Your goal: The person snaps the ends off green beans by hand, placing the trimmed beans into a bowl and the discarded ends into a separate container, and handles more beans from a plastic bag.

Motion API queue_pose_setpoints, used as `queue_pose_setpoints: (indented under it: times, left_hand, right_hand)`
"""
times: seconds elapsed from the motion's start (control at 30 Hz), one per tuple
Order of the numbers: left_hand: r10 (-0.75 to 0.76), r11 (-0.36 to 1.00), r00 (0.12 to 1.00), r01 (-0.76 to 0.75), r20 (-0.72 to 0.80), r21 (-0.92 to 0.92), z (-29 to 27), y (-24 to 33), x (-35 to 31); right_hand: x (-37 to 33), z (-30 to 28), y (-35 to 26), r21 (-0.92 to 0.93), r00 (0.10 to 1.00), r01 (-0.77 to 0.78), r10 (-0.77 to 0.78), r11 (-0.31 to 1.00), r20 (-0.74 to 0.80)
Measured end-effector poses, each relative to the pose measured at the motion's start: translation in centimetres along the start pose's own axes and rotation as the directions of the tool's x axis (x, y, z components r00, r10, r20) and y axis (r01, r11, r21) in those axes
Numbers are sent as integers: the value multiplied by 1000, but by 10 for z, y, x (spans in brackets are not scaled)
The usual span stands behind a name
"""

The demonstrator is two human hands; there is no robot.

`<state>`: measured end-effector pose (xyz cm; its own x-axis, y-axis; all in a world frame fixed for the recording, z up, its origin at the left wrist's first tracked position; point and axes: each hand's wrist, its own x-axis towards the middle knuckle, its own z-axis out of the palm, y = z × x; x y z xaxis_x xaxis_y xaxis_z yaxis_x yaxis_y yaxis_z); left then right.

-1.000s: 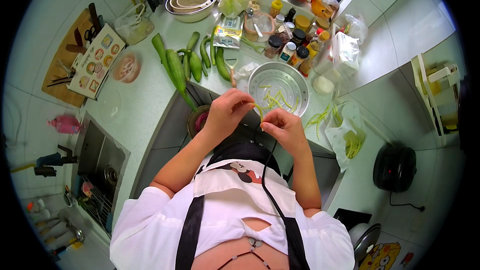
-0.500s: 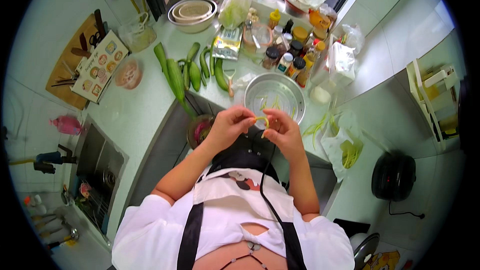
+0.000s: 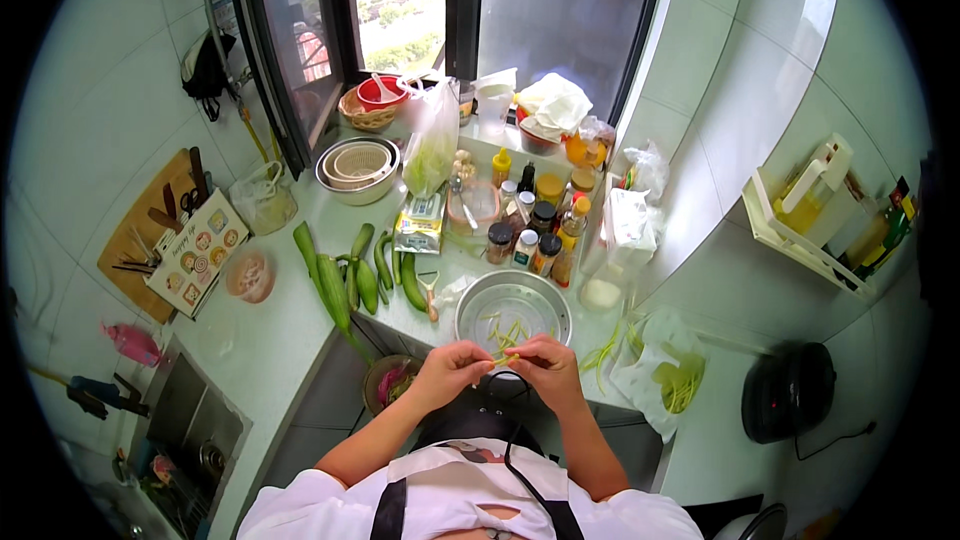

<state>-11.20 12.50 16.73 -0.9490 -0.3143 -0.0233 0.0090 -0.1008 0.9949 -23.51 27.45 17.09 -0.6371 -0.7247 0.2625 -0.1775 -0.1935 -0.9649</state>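
Observation:
My left hand (image 3: 450, 374) and my right hand (image 3: 549, 372) meet over the near edge of a round metal basin (image 3: 547, 305). Fingertips of both are pinched on a thin, yellow-green vegetable stalk (image 3: 507, 359), one hand at each end. Several short stalk pieces (image 3: 512, 330) lie in the basin. To the right, a white plastic bag (image 3: 640, 382) holds more green stalks (image 3: 681, 388), and a few loose stalks (image 3: 601, 352) lie beside it on the counter. A peeler (image 3: 431, 298) rests left of the basin.
Long green gourds (image 3: 331, 288) and other green vegetables (image 3: 366, 280) lie on the left counter. Behind the basin stand several seasoning jars (image 3: 524, 248). A waste bin (image 3: 372, 392) is below the counter edge. The sink (image 3: 195, 420) is at left, a black appliance (image 3: 787, 392) at right.
The view has tilted up, so the window shows more. The curved stalk between my fingers now looks straighter and lower. More pieces show in the basin.

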Motion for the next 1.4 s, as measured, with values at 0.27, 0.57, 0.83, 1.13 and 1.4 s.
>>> queue_pose_setpoints:
  times: [0.27, 0.57, 0.83, 1.13, 1.4]
  left_hand:
    - [65, 987, 997, -69, 34, 148, 17, 7, 22]
    - [75, 994, 997, -77, 27, 79, 20, 7, 29]
    - [-14, 999, 997, 12, 79, 31, 16, 9, 27]
    - [19, 999, 997, -16, 75, -50, 13, 17, 21]
    - [57, 994, 996, -50, 73, -93, 15, 19, 20]
  right_hand:
    - [1, -20, -14, -67, 997, -16, 11, 998, -74]
    - [-6, -30, -15, 164, 978, -208, 200, 964, 59]
    - [-7, -26, -18, 170, 973, -226, 217, 959, 73]
    - [-6, -20, -19, 134, 977, -212, 208, 968, 38]
    - [-6, -17, -31, 143, 986, -160, 152, 977, 63]
